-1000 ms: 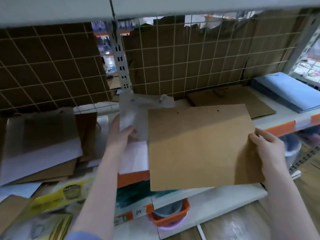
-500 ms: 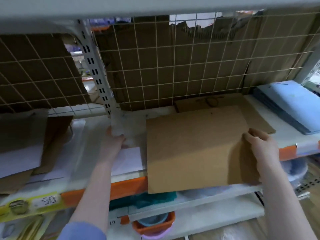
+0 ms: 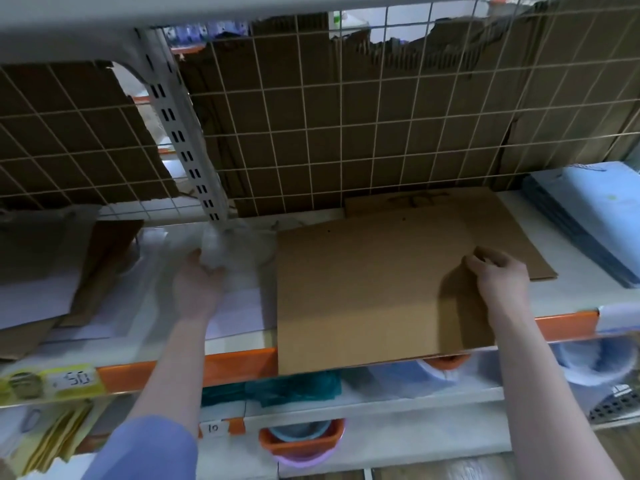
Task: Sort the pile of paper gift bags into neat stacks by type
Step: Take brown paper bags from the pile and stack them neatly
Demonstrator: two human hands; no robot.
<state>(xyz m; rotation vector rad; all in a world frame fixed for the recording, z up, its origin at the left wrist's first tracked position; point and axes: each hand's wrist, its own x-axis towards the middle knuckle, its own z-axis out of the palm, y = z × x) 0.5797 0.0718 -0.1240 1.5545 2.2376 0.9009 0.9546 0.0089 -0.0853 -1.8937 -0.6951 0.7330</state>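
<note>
A flat brown paper bag lies across the shelf's front edge, partly over another flat brown bag behind it. My right hand grips the front bag's right side, fingers curled on top. My left hand is shut on a crumpled clear plastic wrapper lying over white bags to the left of the brown bag. A stack of light blue bags sits at the far right. A loose pile of brown and white bags lies at the far left.
A wire grid backed with torn cardboard closes the shelf's rear, and a white upright post splits it. The orange shelf edge carries a yellow price tag. Lower shelves hold plastic bowls and teal wrapping.
The brown bag has moved forward and down onto the shelf, over the other brown bag. My left hand has pushed the plastic wrapper down and back. The view has shifted left.
</note>
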